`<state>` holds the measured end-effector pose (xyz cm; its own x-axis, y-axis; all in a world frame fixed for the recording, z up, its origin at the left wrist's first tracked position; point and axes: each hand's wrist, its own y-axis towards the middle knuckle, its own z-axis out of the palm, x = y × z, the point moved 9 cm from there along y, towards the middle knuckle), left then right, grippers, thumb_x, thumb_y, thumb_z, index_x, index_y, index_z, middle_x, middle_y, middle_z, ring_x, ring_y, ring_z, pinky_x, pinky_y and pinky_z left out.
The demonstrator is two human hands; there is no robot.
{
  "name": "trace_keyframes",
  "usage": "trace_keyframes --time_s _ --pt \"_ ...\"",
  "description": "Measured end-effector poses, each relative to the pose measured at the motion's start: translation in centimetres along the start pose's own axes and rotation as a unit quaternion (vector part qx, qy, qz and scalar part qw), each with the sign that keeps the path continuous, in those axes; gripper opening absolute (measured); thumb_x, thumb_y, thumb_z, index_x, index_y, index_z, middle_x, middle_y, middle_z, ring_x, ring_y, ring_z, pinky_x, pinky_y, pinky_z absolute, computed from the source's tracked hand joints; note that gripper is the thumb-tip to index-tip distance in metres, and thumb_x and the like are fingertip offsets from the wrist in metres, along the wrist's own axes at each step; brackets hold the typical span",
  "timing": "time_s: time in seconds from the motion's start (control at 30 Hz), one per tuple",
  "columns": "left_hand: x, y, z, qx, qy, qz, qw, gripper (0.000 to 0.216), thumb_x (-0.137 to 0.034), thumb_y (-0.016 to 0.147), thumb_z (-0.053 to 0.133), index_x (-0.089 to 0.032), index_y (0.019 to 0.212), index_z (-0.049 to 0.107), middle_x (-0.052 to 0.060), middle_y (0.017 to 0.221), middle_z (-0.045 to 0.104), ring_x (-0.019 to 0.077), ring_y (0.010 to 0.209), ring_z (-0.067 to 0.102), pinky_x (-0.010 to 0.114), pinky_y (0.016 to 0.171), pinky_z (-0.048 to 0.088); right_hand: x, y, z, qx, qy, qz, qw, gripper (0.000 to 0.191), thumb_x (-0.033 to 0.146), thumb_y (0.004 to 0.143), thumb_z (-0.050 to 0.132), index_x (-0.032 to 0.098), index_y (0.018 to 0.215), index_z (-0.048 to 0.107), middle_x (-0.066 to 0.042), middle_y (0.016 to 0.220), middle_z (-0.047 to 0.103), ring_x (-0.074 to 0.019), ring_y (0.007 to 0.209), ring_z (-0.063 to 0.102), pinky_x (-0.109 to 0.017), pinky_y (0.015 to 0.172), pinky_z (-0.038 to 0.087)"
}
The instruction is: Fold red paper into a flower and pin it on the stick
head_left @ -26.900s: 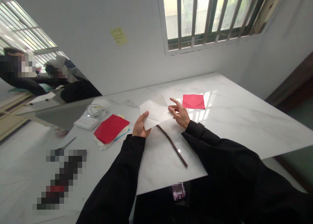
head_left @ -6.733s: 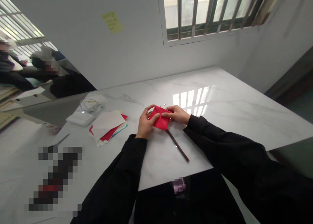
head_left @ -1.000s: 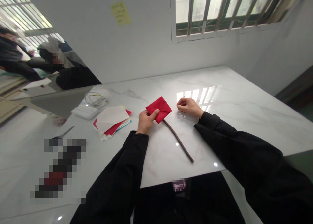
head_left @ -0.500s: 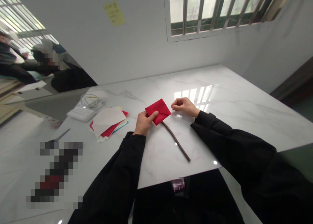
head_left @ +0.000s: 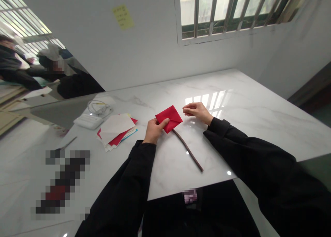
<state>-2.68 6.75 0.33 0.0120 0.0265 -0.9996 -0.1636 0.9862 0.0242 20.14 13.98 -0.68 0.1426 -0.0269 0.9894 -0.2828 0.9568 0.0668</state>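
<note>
No legible text, label, brand or number found. One yellow sticky note on the white wall carries handwritten lines (too small and blurred to read). The folded red paper and the stack of coloured paper sheets on the bench show no print.

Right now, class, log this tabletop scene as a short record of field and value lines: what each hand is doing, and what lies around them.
Left hand: pinches the lower left edge of a folded red paper, thumb on top
Right hand: loosely curled just right of the red paper, fingertips pinched; what they hold, if anything, is too small to tell
Stick: thin, dark, lying on the table, its far end under the red paper
Paper stack: left of the hands, a white sheet on top
White device with cable: beyond the stack
Surface: white marble table
</note>
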Motion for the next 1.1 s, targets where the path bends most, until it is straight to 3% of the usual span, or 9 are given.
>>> trace_keyframes --time_s 0.23,0.37,0.53,0.7,1.1 --pt "0.3 -0.1 0.4 0.016 0.013 -0.003 1.0 0.053 -0.048 0.055 0.1 -0.01 0.088 0.082 0.011 0.081 0.079 0.0238 0.075 0.07 0.033 0.072 0.056 1.6 -1.1 2.0 0.035 0.04 -0.012 0.999 0.046 0.05 0.069 0.094 0.018 0.097 0.076 -0.006 0.091 0.08 -0.0174 0.082 0.075 -0.03 0.078 0.061" --pt "0.2 -0.1 0.6 0.024 0.037 0.003 0.999 0.052 -0.047 0.055 0.1 -0.011 0.089 0.082 0.01 0.081 0.079 0.0239 0.074 0.07 0.032 0.069 0.056 2.4 -1.5 3.1 0.076 -0.066 -0.041 0.994 0.029 0.044 0.08 0.085 0.018 0.091 0.078 -0.004 0.084 0.077 -0.0159 0.079 0.07 -0.029 0.075 0.055" --pt "0.2 -0.2 1.0 0.048 0.035 0.004 0.998 0.053 -0.05 0.056 0.099 -0.011 0.088 0.082 0.01 0.079 0.079 0.0236 0.073 0.07 0.032 0.069 0.056 3.7 -1.8 4.0 0.093 -0.172 -0.133 0.972 0.019 0.039 0.083 0.081 0.02 0.086 0.081 -0.005 0.099 0.074 -0.0173 0.09 0.064 -0.033 0.089 0.052" --pt "0.1 -0.3 1.5 0.071 0.045 0.011 0.996 0.054 -0.052 0.059 0.097 -0.011 0.09 0.083 0.01 0.08 0.079 0.0245 0.074 0.072 0.032 0.07 0.057 2.6 -2.2 5.5 0.14 -0.163 -0.11 0.971 0.021 0.04 0.086 0.079 0.02 0.09 0.082 -0.007 0.103 0.07 -0.0184 0.09 0.066 -0.03 0.076 0.053" --pt "0.0 -0.5 1.8 0.088 0.044 0.015 0.995 0.061 -0.057 0.058 0.097 -0.01 0.094 0.082 0.01 0.083 0.079 0.025 0.076 0.071 0.034 0.074 0.056 2.5 -2.4 6.0 0.131 -0.205 -0.144 0.959 0.018 0.037 0.091 0.077 0.02 0.092 0.082 -0.007 0.1 0.071 -0.0182 0.09 0.066 -0.027 0.07 0.05"
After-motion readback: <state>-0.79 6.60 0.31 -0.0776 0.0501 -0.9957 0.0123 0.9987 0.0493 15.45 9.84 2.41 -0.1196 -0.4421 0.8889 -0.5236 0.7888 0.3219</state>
